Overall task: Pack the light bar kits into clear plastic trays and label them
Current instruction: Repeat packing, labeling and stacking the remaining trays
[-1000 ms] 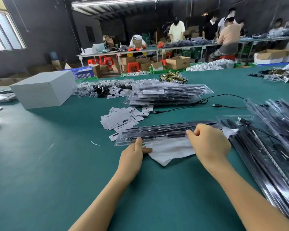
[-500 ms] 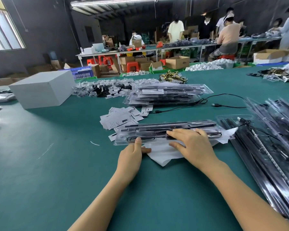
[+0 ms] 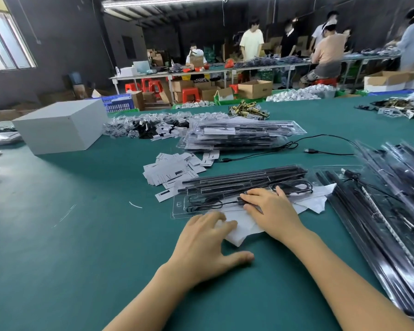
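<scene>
Head view only. Tray (image 3: 244, 187) of clear plastic lies flat on the green table (image 3: 58, 235), straight ahead, packed with black light bars (image 3: 244, 174) along its far side and coiled cables (image 3: 206, 202) nearer. White paper sheet (image 3: 239, 226) sticks out from under the tray's near edge.

Right hand (image 3: 273, 211) lies palm-down on the tray's near middle, fingers straight and spread, pressing, gripping nothing. Left hand (image 3: 206, 244) is flat too, fingertips on the paper at the tray's near edge, thumb out to the side on the table; it holds nothing.

Loose pile of white labels (image 3: 175, 172) lies just beyond the tray's left end, some touching it. Stack of packed trays (image 3: 239, 136) sits farther back, a black cable (image 3: 320, 144) trailing to its right. Heap of more trays and bars (image 3: 392, 199) fills the right side, just beside the working tray. White box (image 3: 60, 125) stands far left. People work at benches in the background.
</scene>
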`<state>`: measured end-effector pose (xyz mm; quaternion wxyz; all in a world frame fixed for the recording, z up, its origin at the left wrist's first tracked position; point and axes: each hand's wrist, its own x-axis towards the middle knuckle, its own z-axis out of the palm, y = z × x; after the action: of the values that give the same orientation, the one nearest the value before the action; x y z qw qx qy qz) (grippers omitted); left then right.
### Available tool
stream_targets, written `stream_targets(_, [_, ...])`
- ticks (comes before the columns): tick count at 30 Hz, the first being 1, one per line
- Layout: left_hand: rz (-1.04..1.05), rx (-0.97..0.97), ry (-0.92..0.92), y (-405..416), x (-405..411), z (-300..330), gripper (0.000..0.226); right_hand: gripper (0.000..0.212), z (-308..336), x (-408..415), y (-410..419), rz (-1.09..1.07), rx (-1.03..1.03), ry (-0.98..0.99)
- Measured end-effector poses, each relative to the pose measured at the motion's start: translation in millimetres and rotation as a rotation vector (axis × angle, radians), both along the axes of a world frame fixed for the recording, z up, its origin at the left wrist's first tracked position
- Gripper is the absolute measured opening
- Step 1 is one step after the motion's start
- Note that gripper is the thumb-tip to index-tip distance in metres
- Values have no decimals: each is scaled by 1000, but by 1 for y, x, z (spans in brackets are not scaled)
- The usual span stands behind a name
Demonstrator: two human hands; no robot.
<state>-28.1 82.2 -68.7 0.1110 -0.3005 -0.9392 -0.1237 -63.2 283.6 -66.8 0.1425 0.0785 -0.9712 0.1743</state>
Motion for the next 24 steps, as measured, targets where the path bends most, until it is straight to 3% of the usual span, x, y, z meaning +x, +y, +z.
stream_targets(3, [-68,-11,-2,4,-3,-5,50,36,-1,1,1,22,-51,-11])
stream_targets(7, [-111,-72,177,7,-5,8,56,34,-3,3,-2,3,-200,108])
stream_targets(10, [-183,38,324,3,-5,11,39,30,3,5,-2,-88,-466,198])
stream_targets(13, [-182,226,330,-6,-3,17,38,10,11,5,6,-177,-653,305])
stream_targets(14, [-168,290,329,-8,-2,18,38,13,11,6,9,-185,-673,289])
stream_targets(19, [-49,574,296,-13,-6,17,36,29,15,10,4,-109,-446,303])
stream_targets(24, [168,905,68,-13,-14,13,43,29,24,21,-18,137,-285,357])
